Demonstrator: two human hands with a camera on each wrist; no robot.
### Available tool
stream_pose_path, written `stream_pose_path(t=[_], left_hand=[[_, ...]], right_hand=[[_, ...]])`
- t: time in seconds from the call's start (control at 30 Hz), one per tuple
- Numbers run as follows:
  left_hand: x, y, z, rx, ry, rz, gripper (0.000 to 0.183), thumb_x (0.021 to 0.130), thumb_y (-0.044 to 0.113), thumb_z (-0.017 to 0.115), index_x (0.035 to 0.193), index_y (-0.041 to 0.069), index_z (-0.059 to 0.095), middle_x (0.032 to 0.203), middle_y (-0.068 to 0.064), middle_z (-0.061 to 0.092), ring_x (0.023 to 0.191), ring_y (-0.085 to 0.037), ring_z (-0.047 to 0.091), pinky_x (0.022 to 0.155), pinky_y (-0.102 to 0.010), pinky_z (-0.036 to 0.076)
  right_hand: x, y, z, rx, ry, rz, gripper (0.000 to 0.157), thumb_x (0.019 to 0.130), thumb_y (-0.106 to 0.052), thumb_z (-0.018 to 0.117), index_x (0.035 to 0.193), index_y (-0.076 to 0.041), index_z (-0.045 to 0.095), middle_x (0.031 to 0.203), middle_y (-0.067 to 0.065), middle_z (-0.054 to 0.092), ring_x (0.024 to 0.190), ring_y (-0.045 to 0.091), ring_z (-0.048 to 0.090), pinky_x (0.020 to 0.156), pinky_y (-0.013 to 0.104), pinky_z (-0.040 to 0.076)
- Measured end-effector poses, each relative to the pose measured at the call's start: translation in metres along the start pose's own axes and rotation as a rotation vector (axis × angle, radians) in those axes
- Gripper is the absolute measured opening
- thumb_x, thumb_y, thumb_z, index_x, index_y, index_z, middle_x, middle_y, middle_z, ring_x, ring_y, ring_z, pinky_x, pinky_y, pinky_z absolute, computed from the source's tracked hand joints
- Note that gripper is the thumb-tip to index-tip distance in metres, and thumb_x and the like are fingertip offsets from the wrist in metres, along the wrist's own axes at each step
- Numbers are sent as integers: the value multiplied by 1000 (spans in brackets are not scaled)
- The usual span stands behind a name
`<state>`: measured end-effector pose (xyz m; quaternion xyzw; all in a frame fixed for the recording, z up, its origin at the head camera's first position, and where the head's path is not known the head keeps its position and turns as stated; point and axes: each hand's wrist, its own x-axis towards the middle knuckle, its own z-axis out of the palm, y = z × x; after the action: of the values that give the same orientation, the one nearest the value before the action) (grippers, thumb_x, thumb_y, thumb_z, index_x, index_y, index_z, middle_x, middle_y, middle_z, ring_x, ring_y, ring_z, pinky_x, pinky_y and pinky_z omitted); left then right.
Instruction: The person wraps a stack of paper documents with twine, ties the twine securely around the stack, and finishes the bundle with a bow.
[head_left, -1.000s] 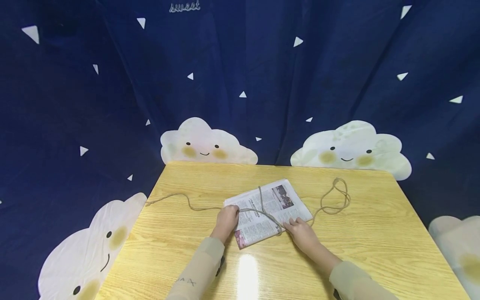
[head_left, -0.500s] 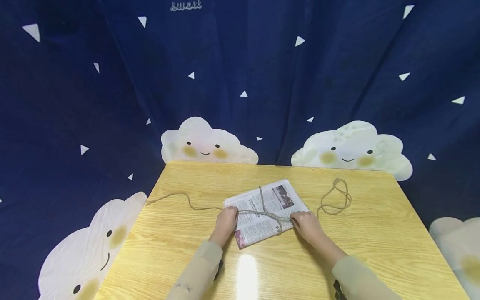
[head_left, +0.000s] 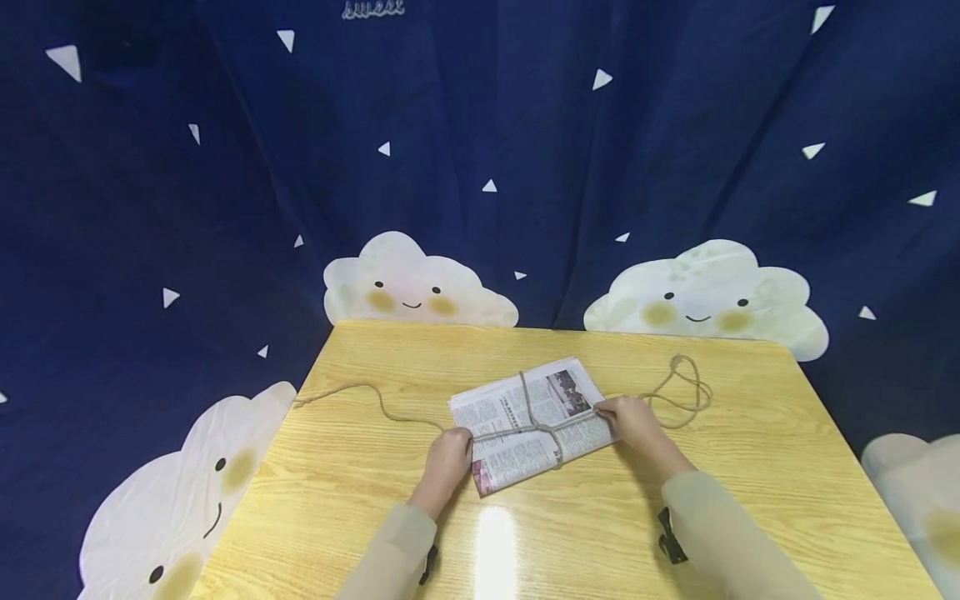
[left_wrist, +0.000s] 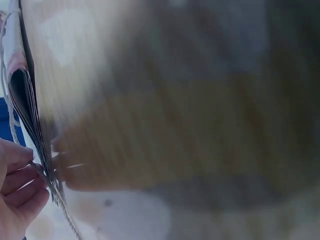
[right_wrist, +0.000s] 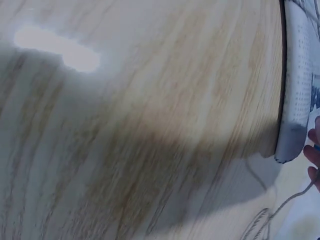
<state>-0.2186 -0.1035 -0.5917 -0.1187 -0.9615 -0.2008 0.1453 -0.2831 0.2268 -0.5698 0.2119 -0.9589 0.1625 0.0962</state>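
Note:
A folded newspaper (head_left: pixel 498 408) lies at a slant on the table, with a thin twine (head_left: pixel 555 427) running over it both ways and crossing near its middle. My left hand (head_left: pixel 448 457) grips the twine at the paper's left edge; in the left wrist view its curled fingers (left_wrist: pixel 25 187) hold the strand beside the folded pages. At the right edge my right hand (head_left: pixel 632 421) pinches the other strand. The twine between both hands looks fairly straight. Only the fingertips of the right hand (right_wrist: pixel 314 155) show in the right wrist view, with twine trailing below.
A loose twine tail (head_left: pixel 360 386) winds to the table's left edge. Another tail lies in a loop (head_left: pixel 705 400) at the right. The wooden table (head_left: pixel 750 517) ends at the back against a dark blue curtain (head_left: pixel 480 125) with cloud prints.
My right hand has taken hold of the twine and moved right and up the paper's edge, straightening the strand. My left hand has shifted slightly down. The loop at the right has shifted slightly.

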Motion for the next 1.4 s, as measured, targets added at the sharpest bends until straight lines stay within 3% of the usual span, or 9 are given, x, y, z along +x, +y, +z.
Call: stream_pose_path(t=[0.13, 0.37, 0.63, 0.87, 1.17, 1.4], left_hand=[[-4, 3, -1, -11, 6, -17, 14, 81, 2, 62, 67, 5, 61, 62, -4, 60, 55, -16, 56, 51, -26, 49], [-8, 1, -1, -9, 10, -47, 16, 79, 3, 64, 65, 6, 59, 62, -5, 60, 55, -19, 57, 50, -29, 49], [-10, 2, 0, 13, 9, -77, 9, 79, 4, 66, 70, 3, 65, 82, -12, 68, 68, -27, 64, 60, -35, 53], [-9, 3, -1, 65, 5, -92, 13, 77, 4, 67, 64, 5, 63, 62, -6, 61, 56, -23, 59, 51, -32, 49], [-4, 3, 0, 134, 49, -28, 15, 71, 2, 68, 58, 5, 61, 55, -5, 57, 53, -21, 54, 52, -32, 47], [9, 1, -1, 162, 32, 34, 16, 72, -1, 65, 57, 4, 59, 56, -6, 57, 53, -21, 55, 51, -31, 47]], right_hand=[[4, 5, 1, -4, -51, 39, 13, 83, -9, 64, 93, -8, 72, 88, 17, 68, 79, 37, 64, 68, 48, 52], [6, 10, 6, 10, -40, 21, 12, 82, -7, 65, 92, -5, 71, 84, 19, 68, 74, 38, 63, 67, 47, 52], [5, 11, 13, 54, -61, 90, 15, 85, -8, 61, 97, -5, 70, 93, 21, 67, 81, 39, 63, 73, 48, 51], [1, 10, 18, 62, -66, 123, 17, 86, -8, 61, 99, -4, 70, 107, 18, 64, 92, 39, 62, 80, 50, 49], [-4, 8, 21, 59, -57, 149, 17, 87, -9, 60, 99, -4, 70, 105, 20, 64, 92, 38, 61, 80, 50, 49], [-16, 3, 19, 29, -34, 157, 16, 88, -7, 57, 97, -1, 69, 98, 23, 65, 86, 40, 62, 75, 50, 50]])
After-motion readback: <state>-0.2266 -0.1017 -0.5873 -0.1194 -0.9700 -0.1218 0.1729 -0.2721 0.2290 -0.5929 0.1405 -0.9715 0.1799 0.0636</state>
